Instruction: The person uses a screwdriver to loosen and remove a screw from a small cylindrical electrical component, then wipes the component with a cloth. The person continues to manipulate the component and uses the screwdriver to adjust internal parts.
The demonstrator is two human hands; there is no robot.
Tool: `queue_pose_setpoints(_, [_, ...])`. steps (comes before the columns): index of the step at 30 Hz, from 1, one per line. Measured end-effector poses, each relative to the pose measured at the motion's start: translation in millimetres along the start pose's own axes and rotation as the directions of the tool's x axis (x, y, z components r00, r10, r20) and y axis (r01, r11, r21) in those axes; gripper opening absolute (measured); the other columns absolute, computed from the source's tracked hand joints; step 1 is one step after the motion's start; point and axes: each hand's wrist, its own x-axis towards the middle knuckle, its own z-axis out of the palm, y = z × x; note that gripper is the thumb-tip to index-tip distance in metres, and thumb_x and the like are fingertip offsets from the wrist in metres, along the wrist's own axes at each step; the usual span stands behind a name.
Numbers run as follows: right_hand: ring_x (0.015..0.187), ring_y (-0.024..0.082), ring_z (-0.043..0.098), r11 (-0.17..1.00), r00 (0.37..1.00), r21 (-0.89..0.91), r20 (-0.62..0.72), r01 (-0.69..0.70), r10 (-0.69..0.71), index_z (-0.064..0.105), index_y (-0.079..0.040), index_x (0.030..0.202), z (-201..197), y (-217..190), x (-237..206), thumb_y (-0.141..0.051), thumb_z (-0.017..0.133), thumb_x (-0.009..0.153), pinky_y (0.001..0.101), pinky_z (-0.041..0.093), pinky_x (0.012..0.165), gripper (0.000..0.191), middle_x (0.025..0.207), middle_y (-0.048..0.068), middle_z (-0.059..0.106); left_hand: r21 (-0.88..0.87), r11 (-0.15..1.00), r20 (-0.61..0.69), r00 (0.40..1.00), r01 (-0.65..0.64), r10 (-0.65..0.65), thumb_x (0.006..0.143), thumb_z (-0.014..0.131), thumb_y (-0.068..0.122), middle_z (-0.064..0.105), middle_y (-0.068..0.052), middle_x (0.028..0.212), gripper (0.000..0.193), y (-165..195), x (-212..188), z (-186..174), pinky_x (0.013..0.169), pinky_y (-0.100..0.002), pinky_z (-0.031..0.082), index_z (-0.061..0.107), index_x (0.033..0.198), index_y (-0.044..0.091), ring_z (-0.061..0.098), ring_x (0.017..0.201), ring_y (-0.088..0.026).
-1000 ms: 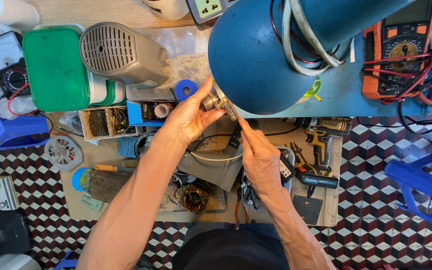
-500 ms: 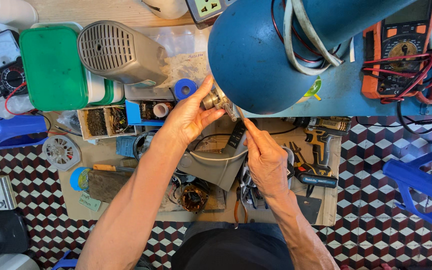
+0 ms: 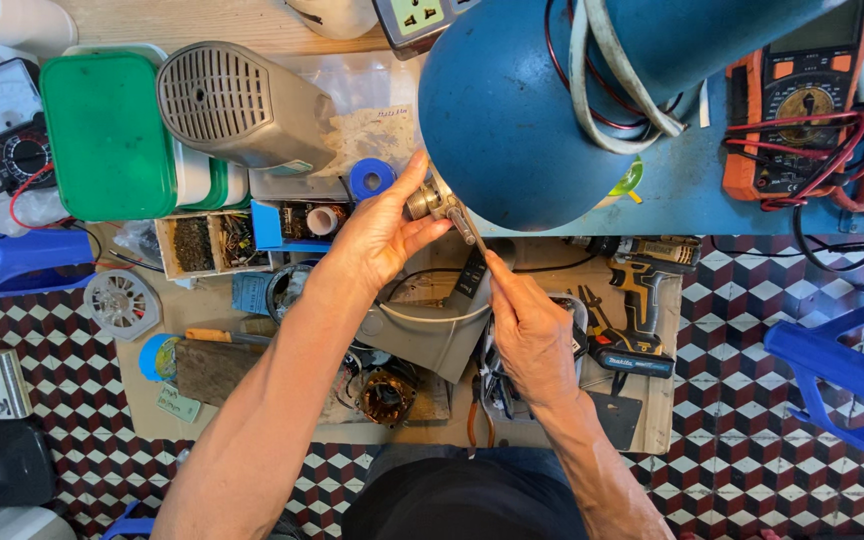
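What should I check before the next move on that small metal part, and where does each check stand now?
1. Left hand grips the small metal part: ok.
2. Right hand holds the thin metal tool: ok.
3. Tool tip meets the part: ok, though whether it is seated, cannot tell.
4. Clear view of the part: not ok, the blue lamp shade overhangs it.
5. Space under the hands: not ok, a grey housing and loose parts lie there.
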Motion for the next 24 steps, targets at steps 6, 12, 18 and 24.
queue_pose_setpoints(6, [0.067, 0.022, 0.062, 0.999, 0.999, -0.043, -0.029, 0.011, -0.013, 0.067, -0.004, 0.134, 15.1, -1.6, 13.1, 0.000, 0.063, 0.100, 0.0337, 0.050, 0.064, 0.034, 0.081, 0.014, 0.062, -0.065, 0.997, 0.066, 0.997, 0.049, -0.044, 0.093, 0.071, 0.041, 0.074, -0.012, 0.096, 0.044, 1.0, 4.7, -5.9, 0.056, -0.022, 0.064, 0.069, 0.114, 0.002, 0.075, 0.073, -0.019])
queue_pose_setpoints(12, [0.064, 0.020, 0.061, 0.995, 0.998, -0.089, -0.040, 0.048, -0.052, 0.067, -0.005, 0.134, 15.5, 3.4, 6.5, 0.002, 0.065, 0.098, 0.0331, 0.049, 0.062, 0.036, 0.079, 0.013, 0.061, -0.079, 0.995, 0.082, 0.996, 0.054, -0.047, 0.094, 0.069, 0.041, 0.076, -0.008, 0.097, 0.040, -3.3, 10.9, -9.0, 0.054, -0.021, 0.063, 0.070, 0.116, 0.007, 0.074, 0.072, -0.017])
queue_pose_setpoints(18, [0.063, 0.020, 0.059, 0.998, 0.998, -0.053, -0.041, 0.035, -0.037, 0.066, -0.006, 0.135, 21.0, 13.9, 9.8, 0.003, 0.065, 0.097, 0.0334, 0.049, 0.061, 0.040, 0.076, 0.012, 0.057, -0.064, 0.996, 0.094, 0.994, 0.064, -0.058, 0.094, 0.069, 0.042, 0.075, -0.010, 0.098, 0.042, -1.8, 15.7, -8.7, 0.052, -0.021, 0.062, 0.069, 0.116, 0.006, 0.074, 0.071, -0.017])
queue_pose_setpoints(24, [0.064, 0.021, 0.056, 0.988, 0.989, -0.085, -0.065, 0.130, -0.135, 0.065, -0.007, 0.138, 28.3, 22.6, 4.7, 0.006, 0.066, 0.098, 0.0341, 0.048, 0.062, 0.042, 0.079, 0.012, 0.057, -0.103, 0.991, 0.108, 0.991, 0.085, -0.074, 0.094, 0.070, 0.042, 0.073, -0.012, 0.095, 0.047, -1.9, 15.8, -9.9, 0.053, -0.022, 0.063, 0.068, 0.116, 0.002, 0.075, 0.071, -0.021])
